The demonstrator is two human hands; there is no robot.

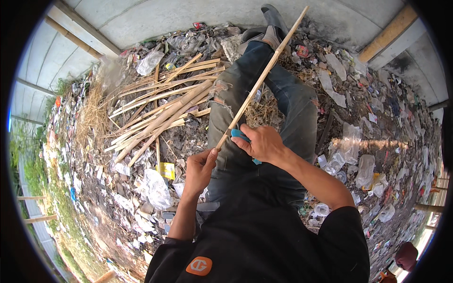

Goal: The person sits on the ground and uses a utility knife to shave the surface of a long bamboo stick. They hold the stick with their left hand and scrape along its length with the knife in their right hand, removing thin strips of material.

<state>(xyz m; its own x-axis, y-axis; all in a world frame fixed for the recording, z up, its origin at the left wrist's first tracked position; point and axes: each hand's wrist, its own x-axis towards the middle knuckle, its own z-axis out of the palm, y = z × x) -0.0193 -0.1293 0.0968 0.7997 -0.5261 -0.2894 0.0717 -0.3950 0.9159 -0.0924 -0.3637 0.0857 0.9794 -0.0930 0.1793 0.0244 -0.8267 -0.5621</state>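
My left hand (pixel 200 169) is closed around the lower end of a long, pale bamboo strip (pixel 262 75). The strip runs up and away to the right, over my jeans (pixel 295 115), toward my shoe. Higher on the strip, just above the left hand, my right hand (pixel 265 144) grips a teal-handled knife (pixel 239 135) that meets the strip. Fingers hide most of its handle, and its blade barely shows. To the left of my legs lies a loose pile of split bamboo strips (pixel 165 113), some wide, some thin.
Litter, plastic bags (pixel 157 188) and scraps cover the ground all around. A concrete wall (pixel 188 14) with bamboo posts (pixel 389 33) stands beyond my feet. Dry straw (pixel 94 111) lies left of the pile. Something dark red (pixel 406 256) shows at the lower right.
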